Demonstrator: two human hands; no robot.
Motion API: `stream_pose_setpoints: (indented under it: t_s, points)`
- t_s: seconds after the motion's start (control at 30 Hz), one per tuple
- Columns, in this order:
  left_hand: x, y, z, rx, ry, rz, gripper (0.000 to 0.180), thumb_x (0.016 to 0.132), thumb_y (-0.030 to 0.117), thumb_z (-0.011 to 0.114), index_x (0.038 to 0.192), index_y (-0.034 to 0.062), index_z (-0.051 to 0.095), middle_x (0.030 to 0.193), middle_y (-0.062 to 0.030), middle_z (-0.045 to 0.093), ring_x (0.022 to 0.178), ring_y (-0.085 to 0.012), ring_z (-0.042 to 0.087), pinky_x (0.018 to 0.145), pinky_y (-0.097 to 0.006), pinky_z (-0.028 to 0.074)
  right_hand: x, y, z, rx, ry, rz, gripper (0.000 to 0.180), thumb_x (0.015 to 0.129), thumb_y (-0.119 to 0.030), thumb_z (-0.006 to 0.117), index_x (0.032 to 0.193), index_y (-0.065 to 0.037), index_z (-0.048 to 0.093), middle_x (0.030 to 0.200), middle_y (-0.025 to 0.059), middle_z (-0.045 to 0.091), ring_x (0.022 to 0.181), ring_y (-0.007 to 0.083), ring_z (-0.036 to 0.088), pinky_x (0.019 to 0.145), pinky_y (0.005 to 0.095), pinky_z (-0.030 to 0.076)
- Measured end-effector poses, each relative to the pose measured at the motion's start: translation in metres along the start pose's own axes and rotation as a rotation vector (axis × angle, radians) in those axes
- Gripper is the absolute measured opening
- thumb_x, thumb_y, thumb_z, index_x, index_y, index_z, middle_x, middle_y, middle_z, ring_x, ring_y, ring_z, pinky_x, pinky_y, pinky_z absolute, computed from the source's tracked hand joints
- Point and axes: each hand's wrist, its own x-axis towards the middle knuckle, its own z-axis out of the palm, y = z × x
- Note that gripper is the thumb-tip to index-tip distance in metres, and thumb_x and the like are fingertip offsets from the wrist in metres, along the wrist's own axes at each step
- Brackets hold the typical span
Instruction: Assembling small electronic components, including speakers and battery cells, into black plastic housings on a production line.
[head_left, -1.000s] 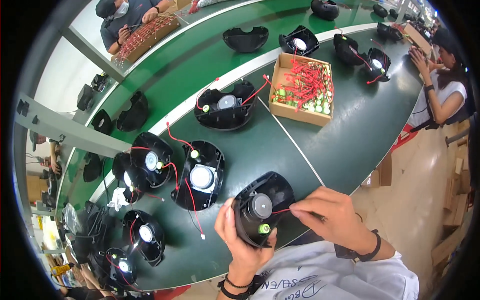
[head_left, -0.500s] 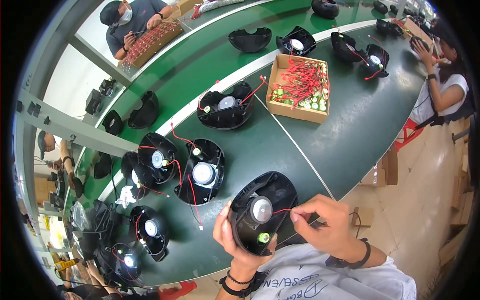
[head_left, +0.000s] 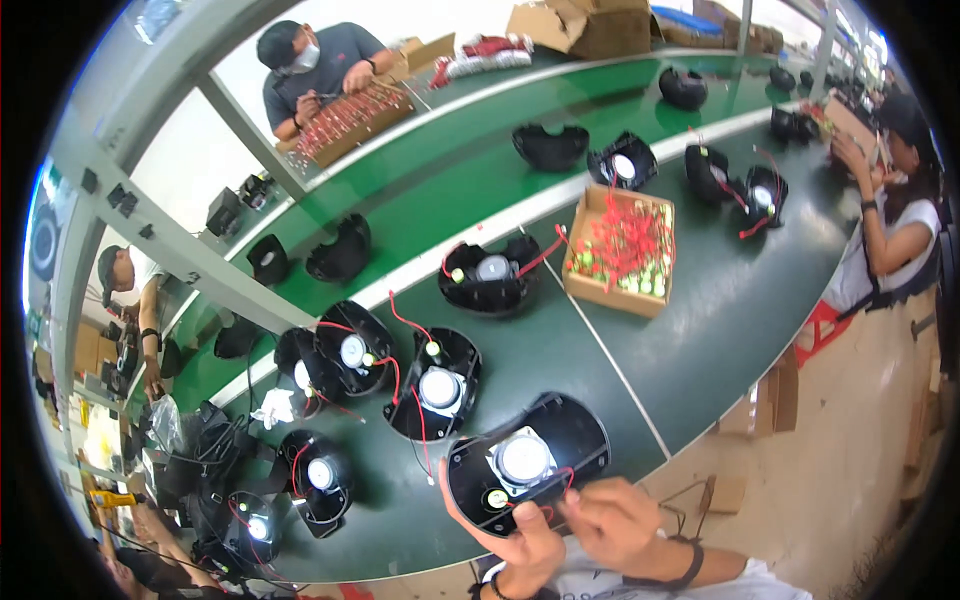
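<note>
My left hand (head_left: 525, 550) is closed around the near left edge of a black plastic speaker housing (head_left: 575, 430), with its thumb on the near rim. Inside the shell sits a round silver speaker driver (head_left: 525, 457), and beside it a small green-wrapped cylindrical cell (head_left: 498, 498). A thin red wire (head_left: 571, 478) bends up at the housing's near right edge. My right hand (head_left: 615, 520) pinches at this wire; its fingertips are slightly blurred, and the wire's end is hidden. The held housing faces up, over the near edge of the green table.
Several open speaker housings (head_left: 440, 390) with red wires lie on the green table (head_left: 640, 350). Beyond stands a cardboard box (head_left: 612, 293) of wired green cells. Black cables (head_left: 215, 440) lie at left. Co-workers sit across at upper left, at left and at right.
My view has tilted up, so the scene sits lower in the picture. The held housing has turned to lie wider. My right hand has moved lower, and the wire, taut before, now bends.
</note>
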Motion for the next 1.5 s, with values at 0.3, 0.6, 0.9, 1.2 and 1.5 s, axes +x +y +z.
stream_pose_setpoints:
  t_s: [0.3,0.6,0.9,1.2,1.5]
  points:
    - [0.006,0.010,0.017,-0.381,-0.050,-0.607,0.045,0.116,0.028,0.047,0.154,0.0037,0.040,0.140,-0.0108,0.057,0.121,-0.0170,0.057,0.103,-0.033,0.048,0.009,-0.013,-0.019,0.046,-0.218,-0.087,0.042,0.079,-0.003,0.077,0.120,0.005,0.070,0.112,0.0186,0.067,0.097,0.0353,0.069,0.084,0.0417,0.059]
    - [0.033,0.006,0.040,-0.723,-0.221,-1.091,0.052,0.115,0.048,0.046,0.137,0.0026,0.058,0.118,-0.0114,0.071,0.104,-0.0200,0.069,0.095,-0.036,0.056,0.035,-0.004,-0.038,-0.038,-0.440,-0.116,0.057,0.080,0.001,0.073,0.136,0.011,0.064,0.113,0.0195,0.067,0.098,0.0364,0.067,0.087,0.0428,0.057]
    - [0.063,0.000,0.027,-0.444,-0.121,-0.755,0.048,0.114,0.038,0.053,0.141,-0.0012,0.055,0.127,-0.0122,0.067,0.116,-0.0215,0.065,0.102,-0.037,0.053,0.206,0.081,-0.078,-0.269,-0.183,-0.119,0.014,0.086,-0.010,0.079,0.096,-0.003,0.073,0.096,0.0145,0.074,0.085,0.0303,0.071,0.075,0.0417,0.056]
    - [0.094,0.008,0.001,0.274,-0.496,-0.291,0.058,0.103,0.031,0.071,0.146,-0.0042,0.055,0.109,-0.0218,0.077,0.090,-0.0251,0.076,0.080,-0.036,0.058,0.431,0.313,0.056,-1.122,-0.731,0.473,0.076,0.079,-0.057,0.089,0.142,-0.018,0.071,0.153,0.0196,0.058,0.148,0.0456,0.045,0.120,0.0560,0.039]
    - [0.107,0.020,0.004,0.412,-0.754,-0.363,0.063,0.101,0.030,0.075,0.149,-0.0046,0.054,0.095,-0.0120,0.076,0.081,-0.0148,0.071,0.076,-0.029,0.056,0.454,0.326,0.012,-0.596,-0.343,-0.014,0.036,0.092,-0.034,0.079,0.114,-0.007,0.071,0.119,0.0215,0.072,0.109,0.0428,0.066,0.098,0.0494,0.054]
